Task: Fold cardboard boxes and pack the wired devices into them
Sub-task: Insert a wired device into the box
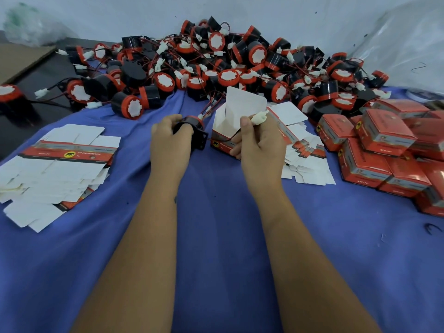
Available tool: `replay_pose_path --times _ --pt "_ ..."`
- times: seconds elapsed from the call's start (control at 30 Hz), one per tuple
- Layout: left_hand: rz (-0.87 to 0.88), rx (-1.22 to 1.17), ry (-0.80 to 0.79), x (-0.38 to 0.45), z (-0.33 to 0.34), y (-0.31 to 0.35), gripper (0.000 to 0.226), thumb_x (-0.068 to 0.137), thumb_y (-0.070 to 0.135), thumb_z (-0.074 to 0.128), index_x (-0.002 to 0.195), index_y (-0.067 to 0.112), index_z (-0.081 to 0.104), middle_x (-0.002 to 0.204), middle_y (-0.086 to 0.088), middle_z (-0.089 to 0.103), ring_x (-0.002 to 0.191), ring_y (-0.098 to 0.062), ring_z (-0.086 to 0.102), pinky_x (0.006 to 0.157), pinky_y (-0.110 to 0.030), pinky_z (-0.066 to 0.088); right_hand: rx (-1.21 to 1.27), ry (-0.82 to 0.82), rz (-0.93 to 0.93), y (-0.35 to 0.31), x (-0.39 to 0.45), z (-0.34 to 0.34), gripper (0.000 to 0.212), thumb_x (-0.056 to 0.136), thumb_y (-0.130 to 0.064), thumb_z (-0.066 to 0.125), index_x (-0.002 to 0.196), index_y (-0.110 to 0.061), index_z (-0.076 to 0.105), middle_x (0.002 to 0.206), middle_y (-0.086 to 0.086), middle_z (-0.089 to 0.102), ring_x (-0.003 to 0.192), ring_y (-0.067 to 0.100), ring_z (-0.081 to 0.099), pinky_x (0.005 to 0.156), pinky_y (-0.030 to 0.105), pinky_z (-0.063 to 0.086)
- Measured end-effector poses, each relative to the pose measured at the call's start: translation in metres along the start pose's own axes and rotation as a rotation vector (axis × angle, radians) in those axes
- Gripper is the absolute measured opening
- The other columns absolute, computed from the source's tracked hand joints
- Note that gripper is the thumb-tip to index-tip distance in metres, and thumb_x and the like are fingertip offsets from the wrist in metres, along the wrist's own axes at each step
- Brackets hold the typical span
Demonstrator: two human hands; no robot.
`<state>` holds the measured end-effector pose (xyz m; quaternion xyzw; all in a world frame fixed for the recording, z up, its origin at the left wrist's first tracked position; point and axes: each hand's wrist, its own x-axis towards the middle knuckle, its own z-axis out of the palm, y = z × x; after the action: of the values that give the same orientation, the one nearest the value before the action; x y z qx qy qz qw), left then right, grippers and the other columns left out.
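My left hand [171, 143] grips a black wired device [194, 129] with a red rim, just above the blue cloth. Its red and black wires run right to a white plug [259, 117], which my right hand [260, 144] pinches between thumb and fingers. The same hand also holds an opened red-and-white cardboard box [227, 121], its white top flap standing up. The box sits directly right of the device.
A big heap of black and red wired devices [216, 68] fills the back of the table. Flat unfolded boxes lie in a stack at the left [55, 164] and behind my right hand [305, 152]. Several closed red boxes [384, 150] are piled at the right.
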<state>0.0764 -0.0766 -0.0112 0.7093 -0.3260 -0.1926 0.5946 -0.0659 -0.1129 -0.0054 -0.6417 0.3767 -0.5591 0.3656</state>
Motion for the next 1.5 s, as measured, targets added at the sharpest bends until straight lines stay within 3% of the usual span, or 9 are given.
replay_pose_path --times 0.13,0.33,0.53,0.73,0.93,1.13,1.3,1.37,1.5 --pt "-0.001 0.014 0.049 -0.001 0.001 -0.002 0.024 0.089 0.046 0.06 0.095 0.026 0.048 0.085 0.011 0.056 0.07 -0.002 0.051 0.057 -0.024 0.037 -0.018 -0.007 -0.018 0.001 -0.001 0.001 0.025 0.099 -0.029 0.051 0.087 -0.008 0.05 0.069 0.003 0.063 0.05 0.011 0.059 0.058 0.044 0.054" --pt "0.137 -0.178 0.061 -0.002 -0.004 0.002 0.041 0.081 0.023 0.074 0.113 0.032 0.05 0.101 0.019 0.061 0.086 0.015 0.058 0.066 -0.005 0.046 0.013 0.038 -0.034 -0.005 -0.002 -0.001 0.021 0.102 -0.031 0.046 0.082 -0.024 0.048 0.067 -0.001 0.063 0.052 0.014 0.059 0.057 0.041 0.054" --pt "0.158 -0.495 -0.076 -0.002 -0.004 0.011 0.051 0.09 0.012 0.063 0.134 0.03 0.045 0.085 0.017 0.073 0.097 -0.004 0.069 0.086 -0.023 0.052 0.178 0.314 -0.083 -0.016 -0.001 -0.006 0.018 0.103 -0.031 0.036 0.087 -0.03 0.045 0.057 -0.01 0.056 0.051 0.013 0.051 0.051 0.029 0.043" --pt "0.407 -0.357 -0.269 -0.014 0.013 0.018 0.067 0.086 0.005 0.07 0.141 0.023 0.036 0.134 -0.006 0.058 0.126 -0.011 0.054 0.107 -0.027 0.043 0.214 0.501 -0.15 -0.018 0.005 -0.013 0.016 0.103 -0.027 0.036 0.089 -0.029 0.043 0.061 -0.006 0.054 0.055 0.025 0.052 0.052 0.025 0.042" --pt "0.566 0.005 -0.305 -0.014 0.029 0.016 0.054 0.086 -0.002 0.07 0.134 0.016 0.052 0.14 0.0 0.053 0.129 -0.004 0.044 0.11 -0.015 0.033 0.094 0.422 -0.213 -0.015 0.002 -0.012 0.015 0.098 -0.041 0.035 0.09 -0.029 0.041 0.066 -0.006 0.052 0.057 0.01 0.05 0.056 0.026 0.042" --pt "0.513 0.097 -0.237 -0.018 0.035 0.01 0.043 0.092 -0.006 0.059 0.133 0.007 0.055 0.156 -0.011 0.031 0.143 -0.016 0.03 0.117 -0.026 0.03 -0.124 0.253 -0.216 -0.009 -0.003 -0.007 0.026 0.097 -0.045 0.036 0.092 -0.021 0.044 0.063 -0.015 0.045 0.056 0.005 0.044 0.053 0.028 0.039" --pt "0.286 -0.02 -0.208 -0.013 0.031 0.005 0.09 0.082 0.023 0.08 0.152 0.029 0.024 0.152 0.008 0.033 0.124 -0.011 0.049 0.093 -0.011 0.044 -0.163 0.266 -0.206 -0.01 -0.002 -0.009 0.021 0.1 -0.039 0.04 0.09 -0.022 0.045 0.066 -0.015 0.046 0.059 0.004 0.044 0.055 0.024 0.039" --pt "0.213 -0.015 -0.291 -0.011 0.032 0.001 0.1 0.079 0.027 0.082 0.155 0.031 0.018 0.149 0.008 0.043 0.132 -0.013 0.044 0.105 -0.024 0.042 -0.165 0.255 -0.164 -0.008 -0.001 -0.009 0.019 0.101 -0.035 0.042 0.088 -0.022 0.045 0.066 -0.013 0.046 0.059 0.006 0.043 0.055 0.029 0.04" --pt "0.199 0.084 -0.309 -0.006 0.034 0.001 0.068 0.084 0.031 0.076 0.144 0.026 0.044 0.138 0.003 0.054 0.13 -0.019 0.046 0.106 -0.039 0.044 -0.227 0.222 -0.077 -0.004 0.001 -0.01 0.025 0.102 -0.036 0.044 0.082 -0.02 0.045 0.067 -0.012 0.044 0.06 0.005 0.041 0.057 0.022 0.032"
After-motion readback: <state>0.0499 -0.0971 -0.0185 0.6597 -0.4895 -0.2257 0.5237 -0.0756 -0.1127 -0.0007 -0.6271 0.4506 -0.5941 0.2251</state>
